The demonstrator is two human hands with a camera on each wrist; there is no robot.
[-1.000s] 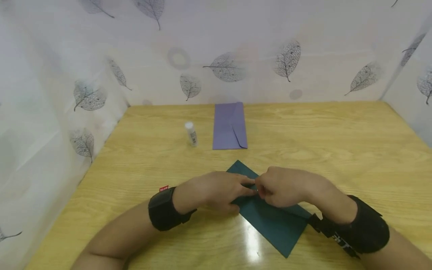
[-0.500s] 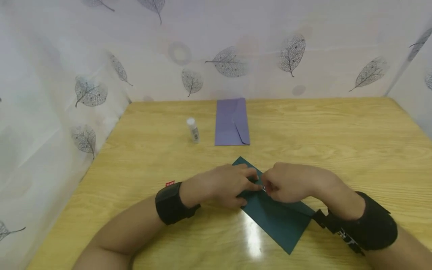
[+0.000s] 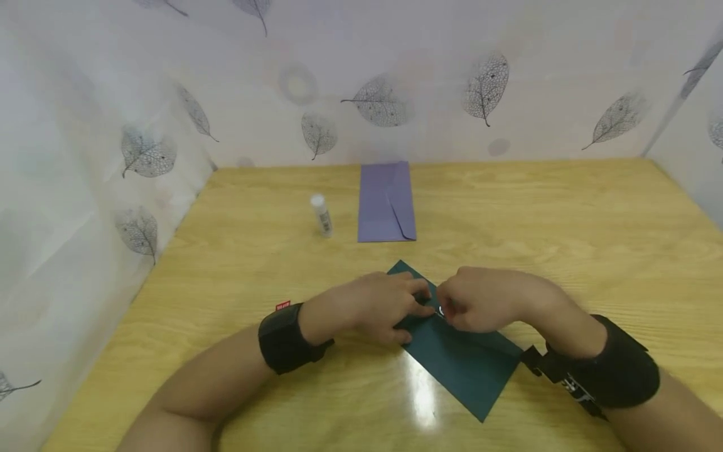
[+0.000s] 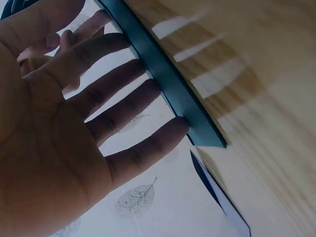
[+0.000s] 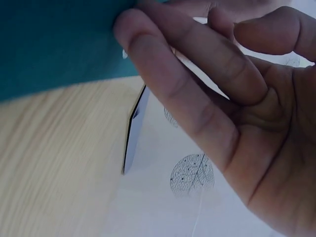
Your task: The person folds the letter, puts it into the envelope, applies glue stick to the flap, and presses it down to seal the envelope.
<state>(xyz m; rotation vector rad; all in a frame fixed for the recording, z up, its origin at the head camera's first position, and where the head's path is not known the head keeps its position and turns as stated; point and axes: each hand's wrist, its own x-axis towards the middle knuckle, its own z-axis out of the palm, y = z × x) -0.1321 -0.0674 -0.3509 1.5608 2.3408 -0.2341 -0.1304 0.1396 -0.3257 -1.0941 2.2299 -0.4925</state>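
Note:
A dark green envelope (image 3: 469, 364) lies diagonally on the table, one corner toward the body. My left hand (image 3: 381, 307) rests on its upper left part, with the fingers spread and fingertips on the paper. In the left wrist view, these long fingers (image 4: 148, 143) reach the edge of the green envelope (image 4: 177, 94). Close beside it, my right hand (image 3: 480, 301) has its fingers bent down onto the envelope at the flap line. A small white mark or piece (image 3: 442, 311) shows right at those fingertips; I cannot tell whether they pinch it.
Behind the hands lies a purple envelope (image 3: 381, 207), its flap toward the right. A white glue stick (image 3: 322, 215) stands to the left of it. A leaf-printed white cloth (image 3: 429, 94) borders the wooden table (image 3: 576, 220) at the back and sides.
The head view has shifted slightly. My left fingers have bent a little more on the envelope, and more of the white mark shows beside my right fingertips. The green envelope keeps its place.

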